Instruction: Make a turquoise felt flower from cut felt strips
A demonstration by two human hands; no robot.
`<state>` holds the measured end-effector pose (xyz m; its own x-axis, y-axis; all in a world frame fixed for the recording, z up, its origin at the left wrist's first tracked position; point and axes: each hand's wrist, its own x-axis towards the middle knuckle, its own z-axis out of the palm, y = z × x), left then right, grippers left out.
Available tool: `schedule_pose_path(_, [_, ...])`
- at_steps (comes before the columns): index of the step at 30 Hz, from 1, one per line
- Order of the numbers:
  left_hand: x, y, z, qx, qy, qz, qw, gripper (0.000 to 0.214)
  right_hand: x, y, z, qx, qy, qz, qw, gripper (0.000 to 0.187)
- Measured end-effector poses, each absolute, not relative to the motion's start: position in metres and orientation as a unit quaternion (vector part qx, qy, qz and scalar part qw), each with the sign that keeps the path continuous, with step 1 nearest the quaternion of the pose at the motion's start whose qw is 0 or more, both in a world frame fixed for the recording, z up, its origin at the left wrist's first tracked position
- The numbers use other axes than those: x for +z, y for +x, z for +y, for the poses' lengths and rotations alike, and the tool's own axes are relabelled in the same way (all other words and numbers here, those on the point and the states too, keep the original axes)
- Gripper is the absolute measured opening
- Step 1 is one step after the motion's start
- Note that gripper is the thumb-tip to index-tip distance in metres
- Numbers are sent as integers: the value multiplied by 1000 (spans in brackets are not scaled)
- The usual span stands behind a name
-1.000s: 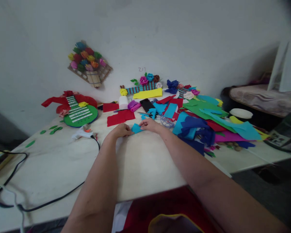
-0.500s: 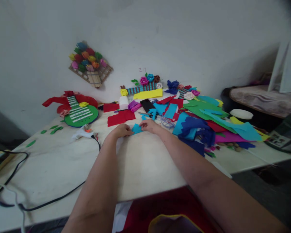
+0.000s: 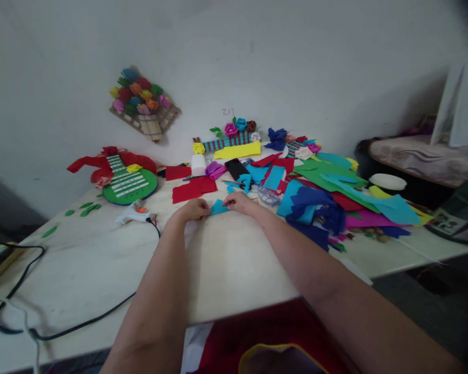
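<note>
At the bottom centre of the frame lies dark red cloth [image 3: 218, 343], and beyond it the pale worktop [image 3: 237, 265] spreads upward. The person's forearms reach in from the lower edge and converge just above the middle of the worktop's near part.

There a small light-blue paper piece [image 3: 218, 207] lies between the two hands, near the centre of the frame. Its longer direction seems to run sideways, from one hand to the other, though folds and fingers hide its full outline. The left hand [image 3: 196, 209] is at its left end, fingertips pressed together on that edge. The right hand [image 3: 239, 201], slightly higher in the frame, pinches the right side between thumb and fingers. Both touch the paper, so neither is clearly nearer; it lies rightward of the left fingers and leftward of the right.

Left of the hands rests a white glue gun [image 3: 134, 214], well apart from them. Just beyond the hands are red paper [image 3: 195, 189] at upper left and scissors [image 3: 250, 186] among blue scraps at upper right. Farther up lies a dark phone [image 3: 236, 169].
</note>
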<state>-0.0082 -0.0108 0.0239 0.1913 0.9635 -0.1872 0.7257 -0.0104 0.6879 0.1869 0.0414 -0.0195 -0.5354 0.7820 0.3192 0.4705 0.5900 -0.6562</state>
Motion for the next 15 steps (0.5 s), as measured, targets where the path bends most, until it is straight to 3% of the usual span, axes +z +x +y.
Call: schedule_pose_path(15, [20,-7,-6,168,698,629,299,30,-7,190,35,171,-358,-888,233,25])
